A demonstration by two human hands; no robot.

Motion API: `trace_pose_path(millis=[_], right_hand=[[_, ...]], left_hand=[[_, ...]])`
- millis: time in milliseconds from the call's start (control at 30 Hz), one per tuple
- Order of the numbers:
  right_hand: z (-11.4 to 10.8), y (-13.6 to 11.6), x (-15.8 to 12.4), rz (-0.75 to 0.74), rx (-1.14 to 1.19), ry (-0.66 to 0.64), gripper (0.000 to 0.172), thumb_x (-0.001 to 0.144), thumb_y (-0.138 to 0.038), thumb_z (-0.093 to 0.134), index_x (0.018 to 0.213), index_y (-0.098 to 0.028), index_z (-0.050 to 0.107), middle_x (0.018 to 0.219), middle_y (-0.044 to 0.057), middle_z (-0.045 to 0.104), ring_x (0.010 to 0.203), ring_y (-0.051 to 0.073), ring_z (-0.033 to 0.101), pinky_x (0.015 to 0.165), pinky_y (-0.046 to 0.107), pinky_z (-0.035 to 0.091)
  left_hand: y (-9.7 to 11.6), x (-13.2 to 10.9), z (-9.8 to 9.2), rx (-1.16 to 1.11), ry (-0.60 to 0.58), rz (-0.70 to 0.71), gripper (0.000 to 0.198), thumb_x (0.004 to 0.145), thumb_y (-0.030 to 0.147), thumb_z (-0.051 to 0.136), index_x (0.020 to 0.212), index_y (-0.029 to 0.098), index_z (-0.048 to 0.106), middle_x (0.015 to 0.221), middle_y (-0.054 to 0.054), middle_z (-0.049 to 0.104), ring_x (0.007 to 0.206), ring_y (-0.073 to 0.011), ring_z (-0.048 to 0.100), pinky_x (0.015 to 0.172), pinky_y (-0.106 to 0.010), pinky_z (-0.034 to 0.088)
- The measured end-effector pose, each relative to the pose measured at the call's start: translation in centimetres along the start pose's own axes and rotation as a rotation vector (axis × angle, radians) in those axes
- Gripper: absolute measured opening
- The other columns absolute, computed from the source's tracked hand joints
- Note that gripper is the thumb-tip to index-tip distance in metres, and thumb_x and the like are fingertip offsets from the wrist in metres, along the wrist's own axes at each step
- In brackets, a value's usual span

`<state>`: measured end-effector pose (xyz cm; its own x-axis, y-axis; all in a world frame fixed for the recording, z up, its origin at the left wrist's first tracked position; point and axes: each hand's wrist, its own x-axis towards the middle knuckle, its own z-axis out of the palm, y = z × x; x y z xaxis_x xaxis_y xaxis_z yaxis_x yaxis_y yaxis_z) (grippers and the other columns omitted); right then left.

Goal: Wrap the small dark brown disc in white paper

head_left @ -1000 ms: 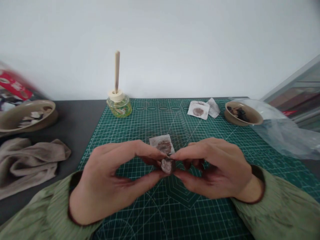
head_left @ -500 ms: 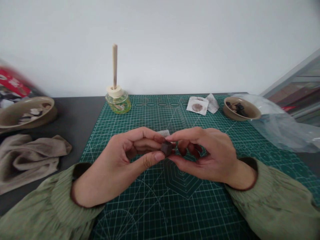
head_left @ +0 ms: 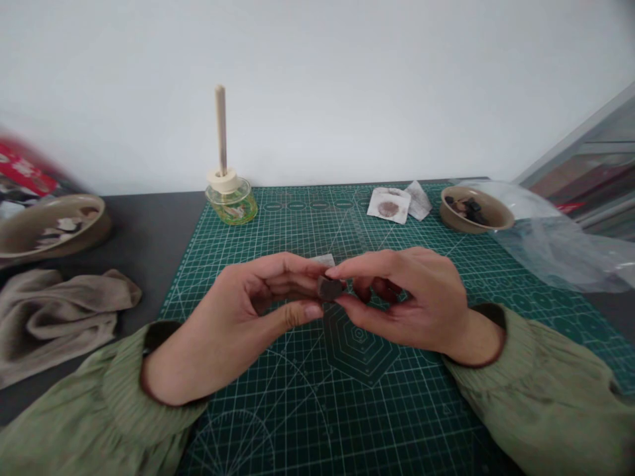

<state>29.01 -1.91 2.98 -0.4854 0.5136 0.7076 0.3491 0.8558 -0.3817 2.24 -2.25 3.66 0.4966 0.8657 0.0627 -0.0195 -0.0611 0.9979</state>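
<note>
A small dark brown faceted lump (head_left: 329,288), its material unclear, is held up above the green cutting mat (head_left: 278,423). My right hand (head_left: 411,297) pinches its right side between thumb and index finger, the other fingers curled behind. From the other side my left hand (head_left: 253,317) closes around the lump: the fingers reach behind it and the thumb tip sits at its lower left edge. The far fingertips of both hands are partly hidden. Just beyond the fingers, a small whitish piece (head_left: 325,260) lies on the mat, mostly covered from view.
A glass diffuser bottle (head_left: 233,201) stands back left. Two white packets (head_left: 389,203) lie back right, near a bowl of dark pieces (head_left: 464,223) and clear plastic (head_left: 550,244). At left are a bowl of pale and dark pieces (head_left: 94,231) and a grey-brown cloth (head_left: 69,311).
The lump has been turned between my fingers and shows a different face. My left thumb has slid off its front toward the lower left. The view has shifted slightly.
</note>
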Motion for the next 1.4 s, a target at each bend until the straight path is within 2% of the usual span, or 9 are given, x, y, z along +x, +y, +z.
trace_pose_path(millis=[100,167,333,533,767,900,1100,1400], right_hand=[[-0.08,0.11,0.02,-0.012,-0.036,-0.007,0.019,0.115,-0.013,0.081,0.131,-0.023,0.081,0.092,-0.007,0.094,0.06,0.007,0.077,0.066,0.019,0.06],[-0.1,0.23,0.04,-0.027,-0.049,-0.002,0.018,0.115,-0.013,0.08,0.13,-0.024,0.081,0.092,-0.007,0.094,0.056,0.007,0.074,0.064,0.02,0.059],[-0.08,0.31,-0.02,-0.036,-0.084,0.005,0.015,0.117,-0.017,0.081,0.129,-0.026,0.081,0.089,-0.007,0.092,0.051,0.007,0.067,0.059,0.022,0.054],[-0.07,-0.02,-0.14,0.027,-0.038,0.028,0.021,0.115,-0.018,0.086,0.133,-0.026,0.082,0.086,-0.009,0.089,0.054,0.007,0.07,0.061,0.02,0.056],[-0.07,0.05,0.01,0.009,-0.003,0.035,0.013,0.117,-0.02,0.086,0.129,-0.022,0.082,0.093,-0.006,0.092,0.053,0.004,0.066,0.057,0.019,0.051],[-0.07,-0.02,-0.03,0.026,-0.026,0.028,0.014,0.117,-0.022,0.086,0.13,-0.023,0.082,0.083,-0.008,0.086,0.052,0.005,0.065,0.056,0.02,0.05],[-0.21,-0.19,0.02,0.034,-0.05,0.035,0.012,0.118,-0.024,0.084,0.13,-0.025,0.083,0.081,-0.009,0.087,0.048,0.006,0.061,0.052,0.023,0.048],[-0.13,-0.22,0.05,0.016,-0.029,0.042,0.013,0.117,-0.02,0.086,0.129,-0.023,0.083,0.081,-0.009,0.087,0.054,0.006,0.07,0.061,0.019,0.058]], left_hand=[[0.2,-0.04,0.03,-0.026,0.021,0.038,0.03,0.098,0.021,0.108,0.124,0.021,0.093,0.119,-0.009,0.1,0.112,-0.0282,0.099,0.102,-0.033,0.083],[0.41,-0.1,0.06,-0.008,0.051,0.06,0.029,0.096,0.018,0.109,0.12,0.022,0.092,0.116,-0.007,0.1,0.108,-0.0267,0.099,0.1,-0.031,0.083],[0.56,-0.3,0.4,0.068,0.134,0.131,0.024,0.097,0.024,0.11,0.114,0.025,0.092,0.106,-0.003,0.098,0.1,-0.025,0.098,0.096,-0.03,0.084],[0.27,-0.27,0.56,0.084,0.177,0.142,0.027,0.097,0.034,0.113,0.108,0.024,0.091,0.106,-0.005,0.098,0.1,-0.0279,0.099,0.096,-0.035,0.085],[0.39,-0.26,0.25,0.037,0.138,0.108,0.026,0.094,0.024,0.112,0.111,0.025,0.091,0.105,-0.002,0.099,0.1,-0.0258,0.099,0.095,-0.03,0.084],[0.36,-0.23,0.26,0.072,0.14,0.136,0.029,0.094,0.03,0.114,0.111,0.023,0.091,0.105,-0.005,0.099,0.097,-0.0282,0.099,0.096,-0.036,0.086],[0.16,-0.29,0.25,0.091,0.16,0.153,0.026,0.096,0.03,0.113,0.109,0.023,0.091,0.104,-0.005,0.098,0.096,-0.0272,0.098,0.093,-0.035,0.086],[0.14,-0.34,0.28,0.088,0.177,0.168,0.022,0.097,0.024,0.111,0.109,0.024,0.093,0.102,-0.003,0.098,0.097,-0.0249,0.098,0.093,-0.03,0.084]])
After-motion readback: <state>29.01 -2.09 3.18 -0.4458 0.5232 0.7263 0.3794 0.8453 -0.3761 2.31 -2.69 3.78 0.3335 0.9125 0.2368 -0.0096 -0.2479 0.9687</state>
